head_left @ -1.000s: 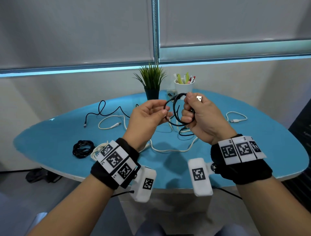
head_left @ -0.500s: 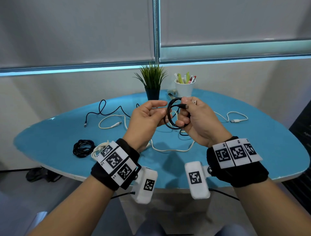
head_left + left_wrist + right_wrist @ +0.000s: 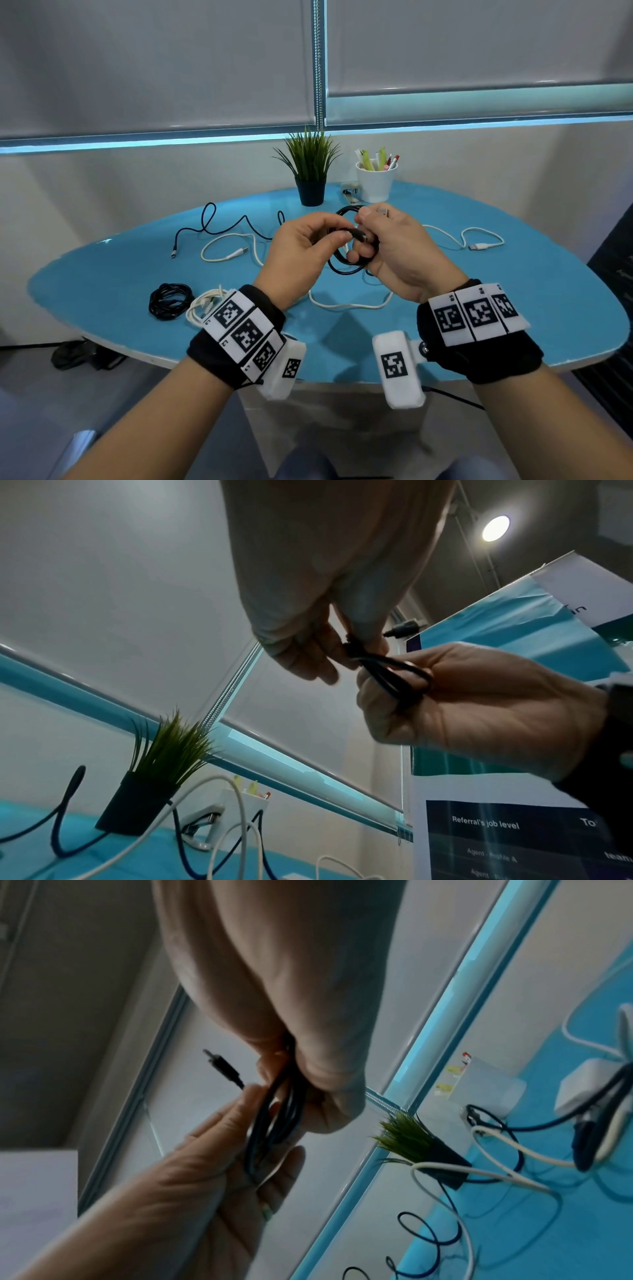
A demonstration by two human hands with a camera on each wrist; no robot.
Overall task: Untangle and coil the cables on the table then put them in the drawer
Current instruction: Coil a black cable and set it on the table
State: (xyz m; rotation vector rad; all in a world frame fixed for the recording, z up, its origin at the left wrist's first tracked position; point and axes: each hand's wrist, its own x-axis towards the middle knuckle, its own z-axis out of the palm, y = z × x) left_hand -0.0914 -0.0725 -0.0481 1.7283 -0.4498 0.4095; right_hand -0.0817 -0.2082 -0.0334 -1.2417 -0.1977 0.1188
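Observation:
Both hands hold a small black cable coil (image 3: pixel 345 270) in the air above the blue table (image 3: pixel 102 274). My right hand (image 3: pixel 368 240) grips the loops (image 3: pixel 281 1118), fingers curled through them. My left hand (image 3: pixel 334 238) pinches the free end just behind its black plug (image 3: pixel 358 235); the plug (image 3: pixel 222 1066) sticks out past the fingers. In the left wrist view the left fingertips (image 3: pixel 356 647) squeeze the strand where it meets the coil (image 3: pixel 394 674). On the table lie a loose dark cable (image 3: pixel 222 226) and loose white cables (image 3: pixel 233 251), (image 3: pixel 479 240), (image 3: pixel 346 305).
A coiled black cable (image 3: pixel 170 300) and a coiled white cable (image 3: pixel 205 301) lie at the table's front left. A potted plant (image 3: pixel 311 171) and a white pen cup (image 3: pixel 375 181) stand at the back edge. No drawer is in view.
The hands have come closer together and the coil has dropped slightly. The left hand has shifted onto the cable's plug end, and the loops look tighter.

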